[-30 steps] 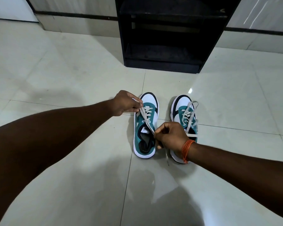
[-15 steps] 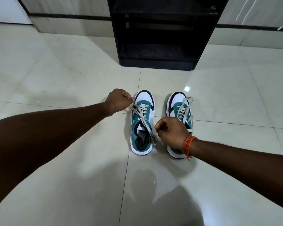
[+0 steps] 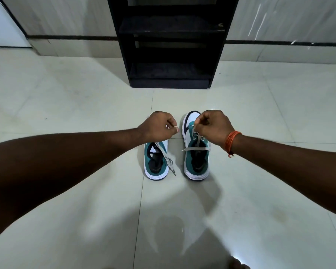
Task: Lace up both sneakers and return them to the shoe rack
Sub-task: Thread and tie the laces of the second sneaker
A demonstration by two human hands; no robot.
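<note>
Two teal-and-white sneakers stand side by side on the tiled floor, toes toward the black shoe rack [image 3: 124,55]. My left hand [image 3: 159,127] hovers with its fingers curled over the toe of the left sneaker [image 3: 155,167], hiding its front. I see no lace clearly in that hand. A loose grey lace end [image 3: 169,162] trails off this sneaker's right side to the floor. My right hand [image 3: 213,127], with an orange thread band at the wrist, pinches the lace [image 3: 196,133] near the toe end of the right sneaker [image 3: 196,164]. Another stretch of lace lies across its tongue.
The rack stands against a pale tiled wall [image 3: 66,20] with a dark stripe, its shelves bare. Glossy floor tiles [image 3: 85,210] spread all around the sneakers. A toe [image 3: 237,265] shows at the bottom edge.
My right hand let go of the left sneaker's lace and moved up to pinch the right sneaker's lace. My left hand shifted right over the left toe. The view tilted up.
</note>
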